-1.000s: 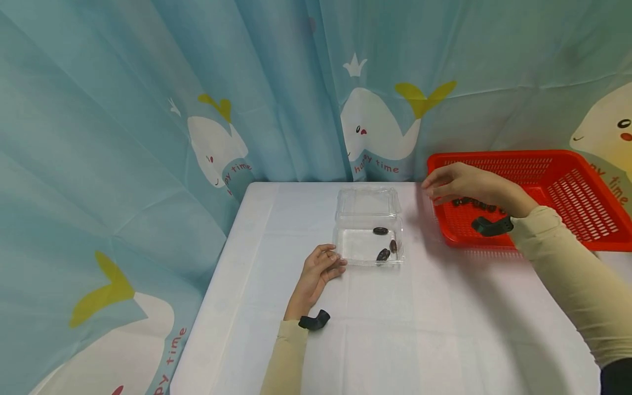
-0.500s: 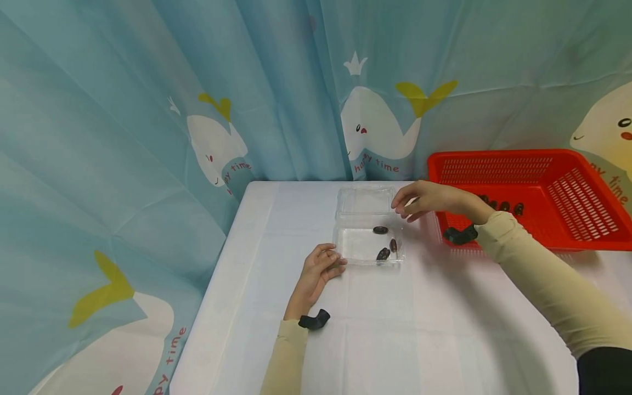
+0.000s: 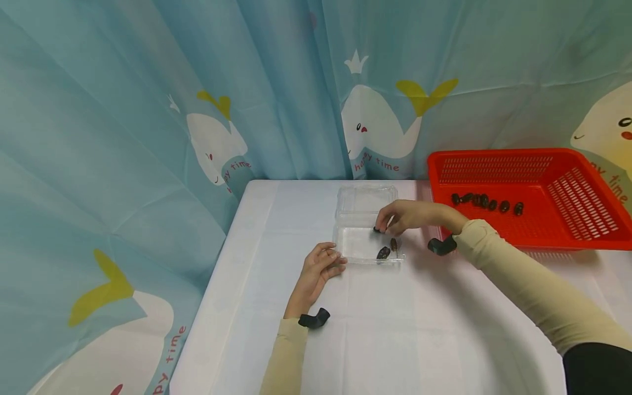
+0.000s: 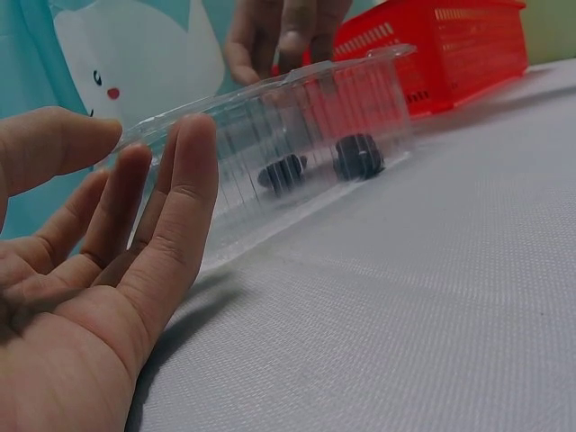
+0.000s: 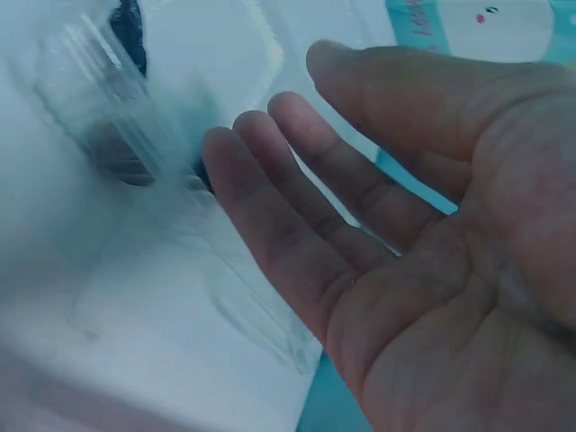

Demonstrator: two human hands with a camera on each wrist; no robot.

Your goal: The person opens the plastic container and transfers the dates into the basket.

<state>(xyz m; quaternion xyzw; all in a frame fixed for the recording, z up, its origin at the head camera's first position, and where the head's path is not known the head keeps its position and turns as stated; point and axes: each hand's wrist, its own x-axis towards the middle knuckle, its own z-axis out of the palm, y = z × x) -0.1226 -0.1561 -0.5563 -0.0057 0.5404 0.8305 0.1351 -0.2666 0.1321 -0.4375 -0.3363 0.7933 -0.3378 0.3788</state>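
Observation:
An open clear plastic clamshell box [image 3: 362, 241] lies on the table, its lid [image 3: 367, 200] folded back toward the curtain. Two dark, wrinkled, oblong dates [image 3: 383, 253] sit at its right side, and another date [image 3: 376, 229] is partly covered by my right fingertips. My right hand [image 3: 410, 214] reaches over the box from the right, fingers down; the right wrist view shows thumb and fingers apart with nothing visible between them. My left hand [image 3: 318, 269] rests at the box's front left corner. In the left wrist view, its loosely straight fingers [image 4: 171, 216] are against the clear wall.
A red slotted plastic basket [image 3: 582, 230] stands at the back right, with several more dates [image 3: 492, 204] in a row inside. A white cloth covers the table [image 3: 375, 329]. Behind it hangs a blue whale-print curtain [image 3: 291, 109]. Each wrist wears a black band.
My right hand has moved left from above the red basket to the clear box and come down to the dates there. The left hand and the box have stayed in place.

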